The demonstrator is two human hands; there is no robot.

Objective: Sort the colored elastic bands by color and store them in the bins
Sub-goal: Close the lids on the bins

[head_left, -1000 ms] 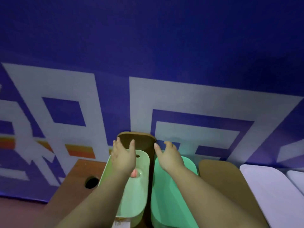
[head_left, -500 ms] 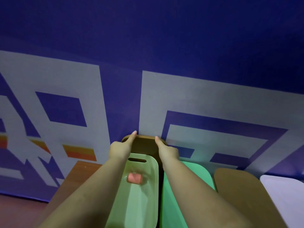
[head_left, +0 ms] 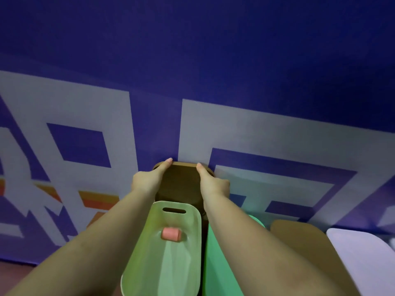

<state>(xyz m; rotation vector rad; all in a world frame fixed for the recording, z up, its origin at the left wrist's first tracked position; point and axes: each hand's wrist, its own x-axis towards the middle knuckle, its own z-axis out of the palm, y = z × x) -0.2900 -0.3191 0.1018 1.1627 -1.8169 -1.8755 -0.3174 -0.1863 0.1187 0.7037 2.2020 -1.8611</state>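
A brown bin [head_left: 181,182] stands at the far end, against the blue wall. My left hand [head_left: 149,178] grips its left rim, thumb along the top edge. My right hand [head_left: 210,181] grips its right rim the same way. In front of it sits a light green bin [head_left: 192,263] with a handle slot; a pink elastic band [head_left: 170,233] lies on its floor. A darker green bin [head_left: 215,263] stands just to its right, mostly hidden under my right forearm.
A brown lid or bin [head_left: 303,242] and a white one [head_left: 363,253] sit at the right. A blue wall banner [head_left: 256,135] with white and orange shapes stands right behind the bins. The reddish floor [head_left: 12,272] shows at lower left.
Both hands reached forward over the green bins and took hold of the brown bin's rim. The view moved closer, and the pink band, earlier partly hidden by my left hand, now shows fully.
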